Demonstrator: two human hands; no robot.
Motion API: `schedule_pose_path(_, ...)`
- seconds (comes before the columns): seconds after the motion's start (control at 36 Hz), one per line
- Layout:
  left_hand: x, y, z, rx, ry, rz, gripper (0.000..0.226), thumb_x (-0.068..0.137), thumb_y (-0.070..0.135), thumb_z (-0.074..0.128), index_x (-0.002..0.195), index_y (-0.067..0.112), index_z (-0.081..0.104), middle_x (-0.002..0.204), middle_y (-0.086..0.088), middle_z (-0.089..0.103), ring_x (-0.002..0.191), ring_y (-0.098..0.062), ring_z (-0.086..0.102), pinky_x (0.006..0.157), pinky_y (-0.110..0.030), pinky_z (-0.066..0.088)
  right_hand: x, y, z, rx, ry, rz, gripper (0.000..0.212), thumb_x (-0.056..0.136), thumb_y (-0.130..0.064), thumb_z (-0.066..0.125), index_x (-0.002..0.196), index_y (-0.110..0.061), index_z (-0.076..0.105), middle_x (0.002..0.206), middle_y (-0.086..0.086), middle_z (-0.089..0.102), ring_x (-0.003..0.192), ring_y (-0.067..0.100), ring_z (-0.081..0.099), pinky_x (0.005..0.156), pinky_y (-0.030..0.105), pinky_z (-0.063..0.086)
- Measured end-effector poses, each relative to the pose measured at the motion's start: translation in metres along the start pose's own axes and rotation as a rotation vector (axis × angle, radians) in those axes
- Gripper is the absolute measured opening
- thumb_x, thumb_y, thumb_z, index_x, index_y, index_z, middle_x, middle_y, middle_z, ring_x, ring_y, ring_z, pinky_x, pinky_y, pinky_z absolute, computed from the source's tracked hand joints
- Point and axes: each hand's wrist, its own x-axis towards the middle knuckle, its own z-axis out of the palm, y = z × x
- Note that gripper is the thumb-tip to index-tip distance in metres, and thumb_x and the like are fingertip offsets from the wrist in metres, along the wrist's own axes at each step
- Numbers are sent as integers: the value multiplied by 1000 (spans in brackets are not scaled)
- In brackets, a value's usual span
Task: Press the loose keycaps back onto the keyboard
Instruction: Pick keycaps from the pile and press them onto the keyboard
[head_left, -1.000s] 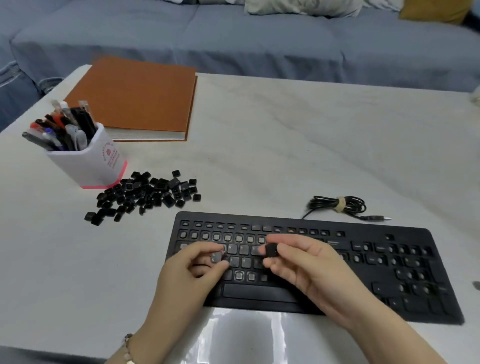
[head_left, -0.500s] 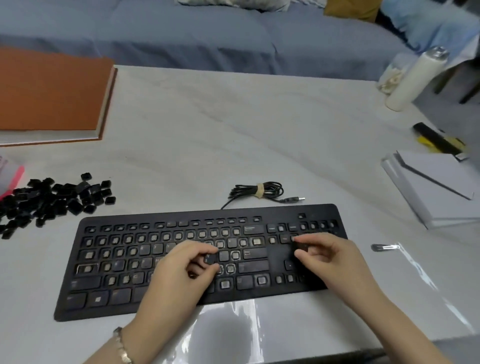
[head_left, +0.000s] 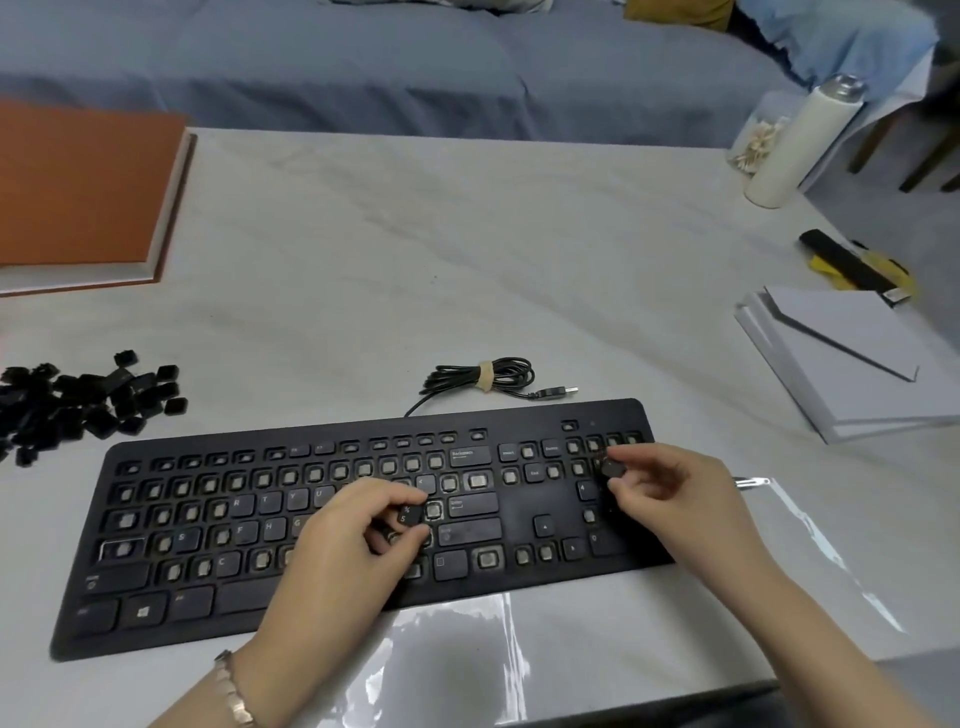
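Observation:
A black keyboard lies near the table's front edge, with many bare switch posts and a few keycaps fitted. My left hand rests over its middle, pinching a keycap marked "5" between thumb and forefinger. My right hand is over the number pad at the right end, fingers closed on a second black keycap held just above the pad. A pile of loose black keycaps lies on the table to the left of the keyboard.
The keyboard's coiled cable sits just behind it. An orange book lies far left. A white bottle, a black-and-yellow tool and a white folder stand at the right. A clear plastic sheet covers the front edge.
The view swung right, so the pen holder left the frame. My right hand carried its keycap from the keyboard's middle to the number pad. My left hand kept its keycap.

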Motion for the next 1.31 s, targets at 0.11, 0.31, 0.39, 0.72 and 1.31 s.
schedule_pose_path(0.11,-1,0,1,-1,7,0,41,69,-1,76,77,38,64,71,7,57,60,-8,52,58,-6,39,12,6,-19,-154,42,-70,30,72,12,62,85,-14,68,72,3,64,62,4,56,62,3,41)
schedule_pose_path(0.31,-2,-1,1,-17,3,-17,41,70,0,76,79,38,64,77,15,57,60,-8,52,58,-7,39,39,17,-38,-293,-59,-104,27,79,8,62,98,-10,69,92,7,59,76,13,58,73,4,42)
schedule_pose_path(0.39,-2,-1,1,-27,23,-33,41,69,1,77,78,39,65,77,13,58,59,-8,52,58,-5,40,44,19,-38,-291,-85,-78,24,80,4,63,97,-13,69,85,2,60,77,10,57,73,3,40)
schedule_pose_path(0.72,-2,0,1,-63,52,-74,38,68,3,78,76,38,66,65,0,57,54,-4,52,56,-4,40,50,10,-35,-390,-159,-51,26,79,5,63,94,-14,71,92,3,60,82,22,58,82,27,45)
schedule_pose_path(1.31,-2,1,1,-88,57,-85,36,68,4,78,76,38,66,66,1,58,55,-2,52,57,-4,40,17,20,2,-508,171,-171,21,92,-6,49,103,1,65,90,-1,47,87,17,44,75,13,25)
